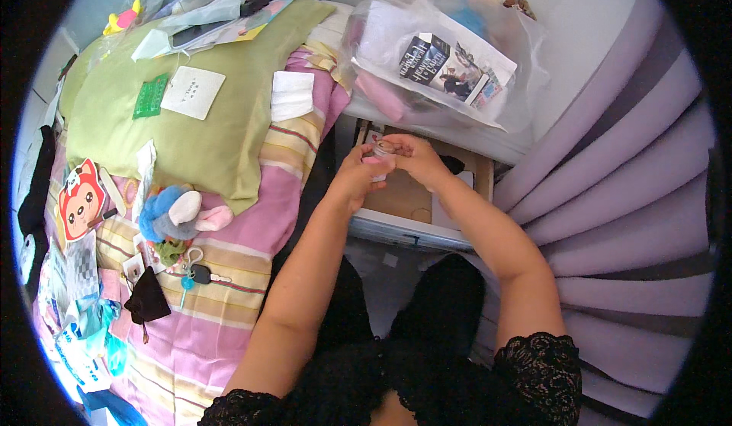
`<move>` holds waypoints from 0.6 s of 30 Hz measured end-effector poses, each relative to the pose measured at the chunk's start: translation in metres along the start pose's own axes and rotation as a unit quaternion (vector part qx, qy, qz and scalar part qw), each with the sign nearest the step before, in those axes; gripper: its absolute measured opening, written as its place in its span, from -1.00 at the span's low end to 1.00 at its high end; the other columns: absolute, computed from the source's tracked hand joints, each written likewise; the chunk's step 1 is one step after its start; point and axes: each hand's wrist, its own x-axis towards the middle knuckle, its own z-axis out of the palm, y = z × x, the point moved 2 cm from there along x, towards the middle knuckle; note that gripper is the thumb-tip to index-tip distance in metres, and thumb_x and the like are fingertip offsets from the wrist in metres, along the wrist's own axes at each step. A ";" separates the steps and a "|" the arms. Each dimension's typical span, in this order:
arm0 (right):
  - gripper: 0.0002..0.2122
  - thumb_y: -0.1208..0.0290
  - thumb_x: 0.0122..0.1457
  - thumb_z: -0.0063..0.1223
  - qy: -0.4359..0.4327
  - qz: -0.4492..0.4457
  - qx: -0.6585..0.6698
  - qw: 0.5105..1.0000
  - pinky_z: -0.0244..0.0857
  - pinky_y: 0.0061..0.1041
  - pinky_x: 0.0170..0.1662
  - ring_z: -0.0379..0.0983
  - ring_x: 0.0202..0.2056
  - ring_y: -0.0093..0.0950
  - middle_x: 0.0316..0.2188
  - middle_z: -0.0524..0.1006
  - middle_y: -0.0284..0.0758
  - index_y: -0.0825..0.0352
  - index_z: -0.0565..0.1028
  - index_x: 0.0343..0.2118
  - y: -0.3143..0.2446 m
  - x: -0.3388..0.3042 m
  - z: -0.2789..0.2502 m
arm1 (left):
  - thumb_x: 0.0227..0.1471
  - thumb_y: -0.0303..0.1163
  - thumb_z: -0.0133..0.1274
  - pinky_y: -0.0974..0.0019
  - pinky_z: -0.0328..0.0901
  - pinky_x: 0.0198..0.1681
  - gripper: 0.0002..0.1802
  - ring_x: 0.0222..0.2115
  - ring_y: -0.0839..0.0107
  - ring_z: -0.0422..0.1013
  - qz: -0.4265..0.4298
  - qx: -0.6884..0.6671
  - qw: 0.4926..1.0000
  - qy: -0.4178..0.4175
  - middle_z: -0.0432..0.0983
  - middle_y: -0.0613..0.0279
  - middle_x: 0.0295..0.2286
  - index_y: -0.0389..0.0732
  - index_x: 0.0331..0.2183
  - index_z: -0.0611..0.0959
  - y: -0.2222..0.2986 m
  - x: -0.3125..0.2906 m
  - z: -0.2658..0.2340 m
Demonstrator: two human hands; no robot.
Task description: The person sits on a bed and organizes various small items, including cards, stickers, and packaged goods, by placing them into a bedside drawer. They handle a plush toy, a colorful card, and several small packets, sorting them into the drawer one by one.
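Over the open drawer (465, 224) of a white bedside cabinet, both my hands meet around a small clear-and-pink item (377, 159). It looks like a little container, but my fingers cover most of it. My left hand (357, 176) wraps its near side, while my right hand (415, 158) pinches it from the far side. Inside the drawer, a black object (453, 164) lies just beyond my right wrist, with a flat pale sheet near my right forearm.
On the cabinet top (503, 140) sits a clear plastic bag (526, 60) with papers. The bed at left carries a green pillow (229, 144), a plush toy (160, 216), a key (200, 274), a black pouch (147, 298) and packets. Purple curtains (625, 235) hang at right.
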 end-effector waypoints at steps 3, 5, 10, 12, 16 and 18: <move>-0.59 0.52 -0.07 0.21 0.122 0.022 -0.040 0.991 0.31 -0.54 -0.15 0.41 -0.22 -0.56 -0.19 0.50 -0.35 0.36 0.43 -0.08 0.033 0.009 -0.016 | -0.21 -0.60 0.09 0.36 0.33 -0.34 -0.40 -0.32 0.40 0.37 0.012 0.017 1.000 0.004 0.37 0.19 -0.26 -0.26 -0.04 0.31 -0.009 0.008 -0.009; -0.61 0.52 -0.14 0.27 0.113 0.056 -0.175 0.977 0.32 -0.54 -0.20 0.42 -0.24 -0.57 -0.24 0.52 -0.35 0.34 0.47 -0.16 0.059 0.026 -0.024 | -0.24 -0.63 0.06 0.37 0.32 -0.35 -0.40 -0.33 0.41 0.36 0.055 0.044 0.995 0.068 0.37 0.18 -0.27 -0.27 -0.06 0.32 -0.012 0.009 -0.010; -0.61 0.49 -0.25 0.35 0.050 0.019 -0.266 0.963 0.33 -0.52 -0.25 0.44 -0.29 -0.54 -0.33 0.54 -0.34 0.33 0.50 -0.27 0.090 0.041 -0.002 | -0.23 -0.68 0.04 0.43 0.31 -0.37 -0.43 -0.35 0.45 0.36 0.182 -0.038 0.967 0.175 0.37 0.21 -0.28 -0.26 -0.08 0.33 -0.008 0.003 -0.016; -0.58 0.48 -0.27 0.36 0.100 0.010 -0.308 0.946 0.33 -0.50 -0.24 0.44 -0.30 -0.51 -0.33 0.54 -0.32 0.33 0.49 -0.25 0.091 0.037 0.016 | -0.20 -0.68 0.04 0.46 0.31 -0.38 -0.44 -0.35 0.46 0.36 0.234 -0.045 0.953 0.186 0.37 0.21 -0.28 -0.25 -0.07 0.33 -0.011 0.006 -0.019; -0.56 0.53 -0.20 0.25 0.130 0.002 -0.348 0.928 0.32 -0.50 -0.23 0.44 -0.33 -0.52 -0.36 0.53 -0.31 0.30 0.47 -0.14 0.104 0.039 0.018 | -0.19 -0.70 0.05 0.46 0.30 -0.33 -0.43 -0.30 0.45 0.36 0.218 -0.057 0.963 0.150 0.37 0.20 -0.25 -0.25 -0.05 0.36 -0.010 0.006 -0.014; -0.56 0.59 -0.15 0.10 0.073 0.098 -0.240 0.963 0.31 -0.53 -0.23 0.43 -0.32 -0.54 -0.32 0.53 -0.31 0.30 0.44 -0.08 0.071 0.035 0.012 | -0.25 -0.71 0.05 0.42 0.30 -0.23 -0.44 -0.26 0.41 0.35 0.188 -0.058 0.969 0.152 0.38 0.18 -0.22 -0.25 -0.09 0.43 -0.008 0.003 -0.014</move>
